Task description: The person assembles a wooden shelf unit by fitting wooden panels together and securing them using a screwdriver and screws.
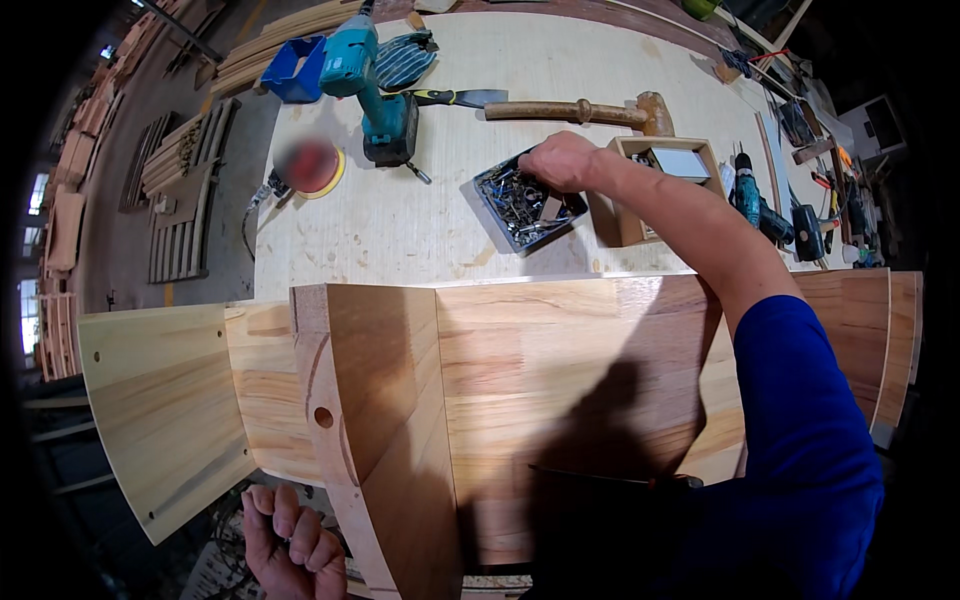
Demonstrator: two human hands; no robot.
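My right hand (562,162) reaches across the workbench to the far right side of a dark tray (540,240). Its fingers are curled together at the tray's rim, and the fingertips are hidden. Mixed screws and small metal fittings (515,205) fill the tray. At the lower left, my left hand (292,545) is closed with its fingers bent toward the palm; whatever may be inside is too dark to make out. It is beside a wooden cabinet panel (345,460) with a round hole. The pale wooden cabinet (560,340) stretches across in front of me.
On the workbench (340,240) are a teal cordless drill (385,125), a red round sander (308,167), a scraper (460,98), a wooden mallet (655,115) and a striped glove (405,60). A blue bin (295,72) and an open wooden box (635,225) flank them. Another drill (748,190) lies right.
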